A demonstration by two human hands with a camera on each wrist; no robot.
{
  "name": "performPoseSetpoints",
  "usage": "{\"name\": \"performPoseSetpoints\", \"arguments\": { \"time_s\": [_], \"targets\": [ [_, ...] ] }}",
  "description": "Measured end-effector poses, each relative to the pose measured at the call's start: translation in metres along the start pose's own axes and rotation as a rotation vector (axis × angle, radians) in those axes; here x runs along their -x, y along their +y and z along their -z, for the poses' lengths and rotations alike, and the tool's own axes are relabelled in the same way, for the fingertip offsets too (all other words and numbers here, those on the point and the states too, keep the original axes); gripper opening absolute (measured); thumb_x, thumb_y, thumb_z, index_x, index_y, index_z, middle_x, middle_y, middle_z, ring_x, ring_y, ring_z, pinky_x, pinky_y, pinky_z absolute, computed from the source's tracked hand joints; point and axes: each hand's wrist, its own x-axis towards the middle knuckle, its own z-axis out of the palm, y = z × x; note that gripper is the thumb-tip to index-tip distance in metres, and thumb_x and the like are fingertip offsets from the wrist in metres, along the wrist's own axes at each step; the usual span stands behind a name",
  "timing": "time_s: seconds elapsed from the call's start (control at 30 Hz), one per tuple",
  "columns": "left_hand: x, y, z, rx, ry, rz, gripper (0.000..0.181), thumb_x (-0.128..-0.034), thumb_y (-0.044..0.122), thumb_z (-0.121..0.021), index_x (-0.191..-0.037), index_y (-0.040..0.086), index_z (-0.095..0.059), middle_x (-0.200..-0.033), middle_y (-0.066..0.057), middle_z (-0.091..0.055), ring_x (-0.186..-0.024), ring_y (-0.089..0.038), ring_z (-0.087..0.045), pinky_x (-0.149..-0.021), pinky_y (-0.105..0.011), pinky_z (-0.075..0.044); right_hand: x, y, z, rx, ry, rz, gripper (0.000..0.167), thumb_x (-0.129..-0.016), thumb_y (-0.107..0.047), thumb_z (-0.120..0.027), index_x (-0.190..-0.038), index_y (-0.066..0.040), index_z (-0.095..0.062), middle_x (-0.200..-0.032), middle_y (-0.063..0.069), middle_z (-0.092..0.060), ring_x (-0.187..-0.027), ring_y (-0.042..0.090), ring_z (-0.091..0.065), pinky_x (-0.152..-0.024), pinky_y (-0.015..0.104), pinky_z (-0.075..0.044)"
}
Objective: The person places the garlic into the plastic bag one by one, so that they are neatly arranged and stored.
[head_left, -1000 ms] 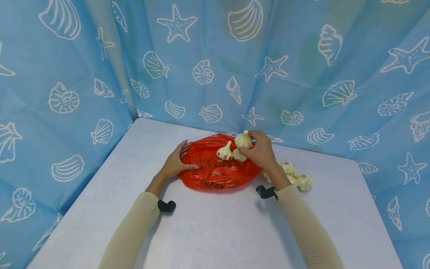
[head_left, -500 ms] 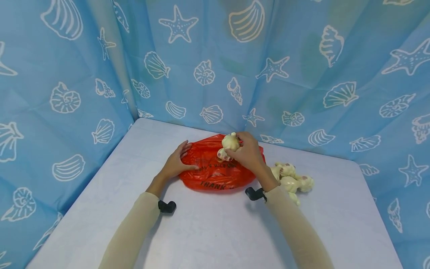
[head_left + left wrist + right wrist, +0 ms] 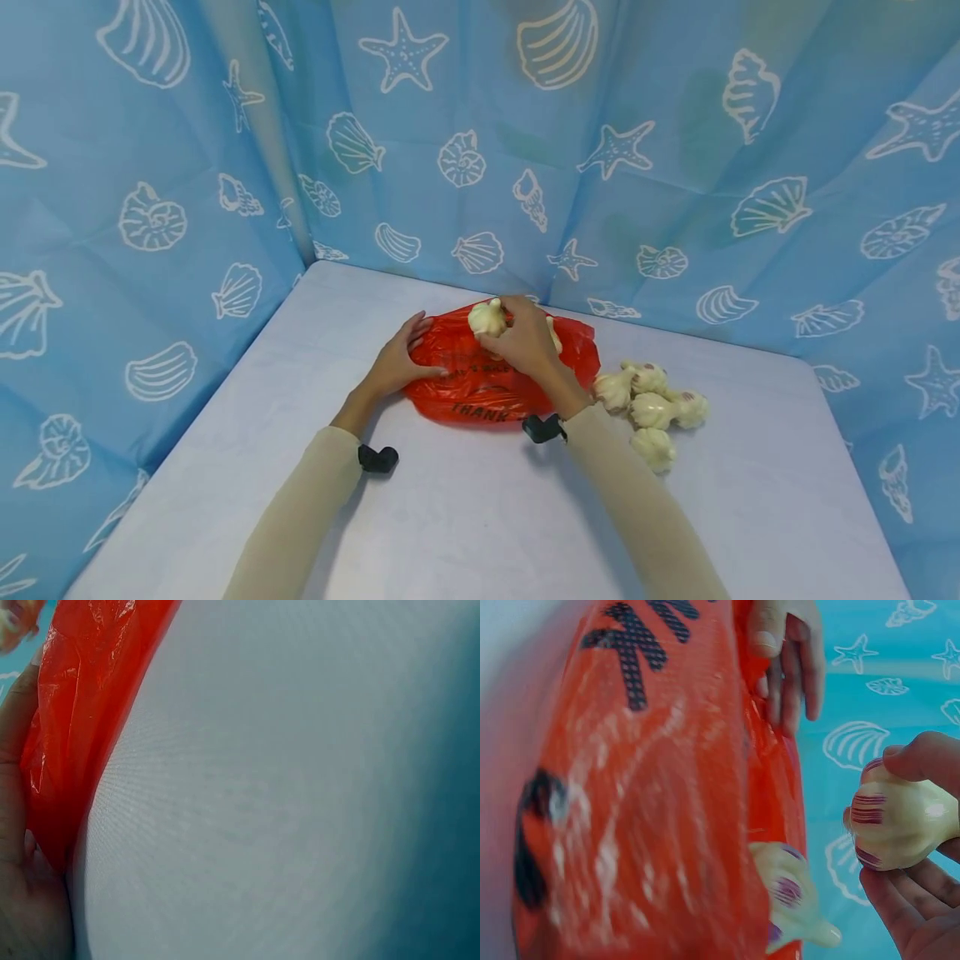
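Note:
My right hand [image 3: 521, 337] holds a pale garlic bulb [image 3: 487, 318] over the red plastic bag [image 3: 480, 392]. The right wrist view shows this bulb's purple-streaked base, with the thumb and fingertips around it. Another garlic bulb [image 3: 786, 892] sits at the bag's mouth; in the head view part of a garlic bulb [image 3: 553, 335] shows behind the right hand. At the bag's left end rests my left hand [image 3: 393, 360], thumb stretched over the front and fingers extended along the far side. The bag's inside is mostly hidden.
Several more garlic bulbs [image 3: 651, 408] lie in a loose group on the white table [image 3: 465, 517], to the right of the bag. A blue curtain [image 3: 480, 125] with white shell prints stands behind and along the left side of the table.
The right hand has carried its garlic bulb leftward across the bag's mouth, uncovering more of the group at the right. The left hand stays at the bag's left end.

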Motion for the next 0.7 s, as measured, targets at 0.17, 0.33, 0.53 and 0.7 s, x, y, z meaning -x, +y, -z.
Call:
{"name": "performPoseSetpoints", "arguments": {
  "time_s": [0.17, 0.33, 0.53, 0.7],
  "targets": [
    [-0.001, 0.0, 0.0, -0.012, -0.003, 0.0, 0.11, -0.0711, 0.032, -0.088, -0.156, 0.016, -0.02, -0.153, 0.0, -0.037, -0.139, -0.021, -0.037, -0.107, -0.043, -0.039, -0.003, 0.002, -0.01, 0.031, -0.019, -0.01, 0.055, -0.078, -0.029, -0.081, -0.123, -0.004, -0.061, -0.116, 0.007, -0.061, -0.098, 0.022, -0.057, -0.079, 0.037, -0.056],
    [-0.001, -0.001, 0.002, -0.008, 0.003, -0.018, 0.109, -0.0716, 0.031, -0.088, -0.156, 0.014, -0.021, -0.152, -0.001, -0.038, -0.138, -0.022, -0.038, -0.109, -0.042, -0.037, -0.008, 0.004, -0.019, 0.08, -0.032, 0.001, 0.054, -0.078, -0.03, -0.082, -0.121, -0.005, -0.062, -0.115, 0.007, -0.059, -0.1, 0.022, -0.055, -0.083, 0.037, -0.054],
    [-0.001, -0.003, 0.004, 0.002, 0.008, -0.023, 0.109, -0.072, 0.031, -0.088, -0.155, 0.013, -0.021, -0.153, -0.002, -0.038, -0.138, -0.023, -0.038, -0.109, -0.043, -0.036, -0.014, 0.003, -0.026, 0.109, -0.057, -0.005, 0.051, -0.078, -0.03, -0.081, -0.117, -0.005, -0.061, -0.113, 0.009, -0.053, -0.1, 0.024, -0.052, -0.082, 0.039, -0.054],
    [-0.001, -0.002, 0.002, 0.011, -0.001, -0.008, 0.109, -0.0719, 0.03, -0.088, -0.156, 0.014, -0.021, -0.153, -0.002, -0.037, -0.138, -0.023, -0.037, -0.108, -0.043, -0.038, -0.013, 0.005, -0.029, 0.157, -0.092, -0.015, 0.054, -0.076, -0.031, -0.083, -0.117, -0.004, -0.062, -0.115, 0.009, -0.055, -0.1, 0.024, -0.054, -0.083, 0.039, -0.055]
  ]
}}
